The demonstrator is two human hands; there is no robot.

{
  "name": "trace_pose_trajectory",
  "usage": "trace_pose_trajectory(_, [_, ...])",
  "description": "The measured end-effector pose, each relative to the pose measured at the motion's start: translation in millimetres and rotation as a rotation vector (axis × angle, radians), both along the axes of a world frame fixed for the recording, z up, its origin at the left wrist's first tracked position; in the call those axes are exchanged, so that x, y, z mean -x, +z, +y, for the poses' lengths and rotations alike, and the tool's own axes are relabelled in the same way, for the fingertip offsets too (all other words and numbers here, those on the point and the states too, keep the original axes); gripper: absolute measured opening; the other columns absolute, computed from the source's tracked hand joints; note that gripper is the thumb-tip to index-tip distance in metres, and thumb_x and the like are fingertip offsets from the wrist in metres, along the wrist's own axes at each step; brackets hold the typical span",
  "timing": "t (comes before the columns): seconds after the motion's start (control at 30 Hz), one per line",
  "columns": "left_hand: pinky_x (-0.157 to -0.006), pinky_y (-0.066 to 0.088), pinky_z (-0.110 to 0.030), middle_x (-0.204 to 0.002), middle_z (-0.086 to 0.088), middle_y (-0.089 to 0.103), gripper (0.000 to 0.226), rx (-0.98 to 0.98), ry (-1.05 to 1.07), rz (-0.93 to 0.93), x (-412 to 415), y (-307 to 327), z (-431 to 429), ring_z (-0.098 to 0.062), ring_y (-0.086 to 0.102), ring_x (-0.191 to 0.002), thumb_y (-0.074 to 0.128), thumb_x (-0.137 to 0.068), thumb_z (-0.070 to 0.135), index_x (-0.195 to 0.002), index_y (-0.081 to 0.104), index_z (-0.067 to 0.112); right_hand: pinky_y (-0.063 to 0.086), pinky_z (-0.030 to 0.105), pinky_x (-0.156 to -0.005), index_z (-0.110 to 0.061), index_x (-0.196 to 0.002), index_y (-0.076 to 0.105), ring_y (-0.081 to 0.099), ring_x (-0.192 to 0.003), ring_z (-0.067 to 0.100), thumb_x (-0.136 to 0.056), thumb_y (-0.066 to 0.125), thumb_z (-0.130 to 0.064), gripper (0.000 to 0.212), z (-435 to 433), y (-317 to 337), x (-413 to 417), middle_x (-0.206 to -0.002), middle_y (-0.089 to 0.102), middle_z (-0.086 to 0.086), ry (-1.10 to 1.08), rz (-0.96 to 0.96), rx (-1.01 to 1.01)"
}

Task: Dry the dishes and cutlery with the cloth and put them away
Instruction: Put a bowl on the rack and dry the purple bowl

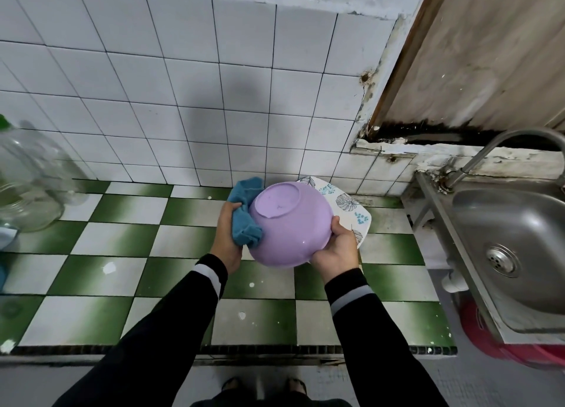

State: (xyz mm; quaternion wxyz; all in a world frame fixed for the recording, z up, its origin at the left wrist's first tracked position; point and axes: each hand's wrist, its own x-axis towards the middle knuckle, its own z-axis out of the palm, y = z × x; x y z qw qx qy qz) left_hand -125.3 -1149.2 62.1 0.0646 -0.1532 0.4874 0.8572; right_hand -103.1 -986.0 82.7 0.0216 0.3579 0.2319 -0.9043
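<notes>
Black sleeves with grey-banded cuffs (pixel 171 330) reach forward from the bottom edge over a counter tiled in green and white checks (pixel 122 247). Above that counter a lilac round plastic bowl (pixel 290 223) is held upside down and tilted, its flat base turned up toward the camera. At the bowl's near right rim, the right hand (pixel 336 250) grips it, thumb on the outer wall. Against the bowl's left side, the left hand (pixel 226 241) clutches a bunched blue cloth (pixel 244 226) that touches the wall. Behind the bowl, a white plate with a leaf print (pixel 348 204) shows partly; whether it lies flat on the counter is hard to tell. Right of the bowl sits a stainless steel sink (pixel 519 238) with a curved tap (pixel 495 146). Far left of the bowl stands a large clear container (pixel 27 177).
</notes>
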Motion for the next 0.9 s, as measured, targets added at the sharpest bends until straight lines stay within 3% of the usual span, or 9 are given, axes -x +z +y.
trace_pose_trajectory(0.07, [-0.057,0.047,-0.020,-0.082,0.002,0.057,0.019,0.068,0.014,0.009,-6.3,-2.9,6.0,-0.009,0.054,-0.070,0.044,-0.098,0.030,-0.105,0.053,0.016,0.029,0.047,-0.116,-0.014,-0.068,0.075,0.058,-0.109,0.026,-0.107,0.040,-0.028,0.054,0.3,-2.5,0.0,-0.071,0.075,0.005,-0.012,0.012,0.047])
trace_pose_trajectory(0.13, [-0.068,0.051,-0.025,-0.095,-0.004,0.056,0.020,0.123,-0.030,0.034,-14.4,-5.4,14.6,-0.015,0.056,-0.084,0.040,-0.101,0.026,-0.114,0.050,0.016,0.030,0.047,-0.115,-0.013,-0.054,0.073,0.059,-0.096,0.026,-0.108,0.038,-0.025,0.066,-0.1,1.9,-0.4,-0.066,0.073,0.007,-0.039,0.036,0.122])
trace_pose_trajectory(0.23, [-0.100,0.048,-0.037,-0.135,-0.004,0.052,0.057,0.381,-0.068,0.237,-30.3,-14.3,25.3,-0.017,0.053,-0.123,0.049,-0.089,0.032,-0.143,0.037,0.017,0.036,0.052,-0.102,-0.011,-0.075,0.063,0.059,-0.080,0.028,-0.108,0.038,-0.019,0.042,-3.7,11.6,4.0,-0.059,0.071,0.011,-0.083,0.039,0.193])
trace_pose_trajectory(0.33, [-0.121,0.022,-0.040,-0.158,-0.004,0.026,0.067,0.764,-0.075,0.564,-36.3,-18.3,31.6,-0.020,0.024,-0.147,0.043,-0.091,0.033,-0.152,0.028,0.013,0.039,0.051,-0.099,-0.009,-0.086,0.059,0.066,-0.071,0.025,-0.109,0.035,-0.018,0.034,-10.3,12.8,9.2,-0.061,0.071,0.009,-0.113,0.076,0.143])
trace_pose_trajectory(0.5, [-0.120,0.025,-0.047,-0.157,-0.005,0.027,0.064,0.804,-0.091,0.615,-17.1,-8.3,21.9,-0.016,0.027,-0.146,0.038,-0.092,0.034,-0.151,0.029,0.011,0.054,0.049,-0.093,-0.009,-0.105,0.057,0.069,-0.083,0.020,-0.108,0.037,-0.016,0.022,-17.6,7.4,14.5,-0.090,0.073,0.009,-0.128,0.196,-0.022])
trace_pose_trajectory(0.67, [-0.119,0.023,-0.054,-0.159,-0.007,0.027,0.067,1.166,-0.201,0.893,-6.8,-1.9,18.5,-0.025,0.021,-0.148,0.041,-0.090,0.030,-0.152,0.030,0.007,0.057,0.036,-0.078,-0.014,-0.098,0.052,0.063,-0.082,0.018,-0.108,0.037,-0.017,0.018,-27.3,13.8,11.4,-0.094,0.065,0.008,-0.030,0.258,-0.207])
trace_pose_trajectory(0.77, [-0.122,0.016,-0.044,-0.158,-0.004,0.032,0.066,1.310,-0.268,0.961,-1.5,5.2,25.2,-0.021,0.020,-0.148,0.040,-0.087,0.032,-0.150,0.037,0.013,0.057,0.033,-0.080,-0.015,-0.105,0.056,0.066,-0.083,0.017,-0.106,0.040,-0.010,0.016,-35.6,15.3,5.0,-0.093,0.069,0.007,0.123,0.310,-0.402])
trace_pose_trajectory(0.83, [-0.122,0.016,-0.036,-0.155,0.001,0.037,0.064,1.263,-0.278,0.873,3.2,12.5,28.7,-0.018,0.024,-0.146,0.038,-0.087,0.035,-0.149,0.041,0.017,0.058,0.028,-0.075,-0.015,-0.108,0.061,0.067,-0.082,0.015,-0.105,0.041,-0.008,0.021,-32.6,14.6,3.9,-0.092,0.071,0.005,0.221,0.338,-0.537])
trace_pose_trajectory(0.9, [-0.119,0.019,-0.024,-0.150,0.004,0.043,0.062,1.151,-0.287,0.756,8.9,19.3,28.3,-0.011,0.032,-0.140,0.039,-0.087,0.035,-0.145,0.046,0.016,0.053,0.028,-0.072,-0.012,-0.097,0.059,0.060,-0.080,0.018,-0.106,0.041,-0.009,0.020,-23.9,13.4,5.5,-0.089,0.065,0.010,0.293,0.383,-0.699])
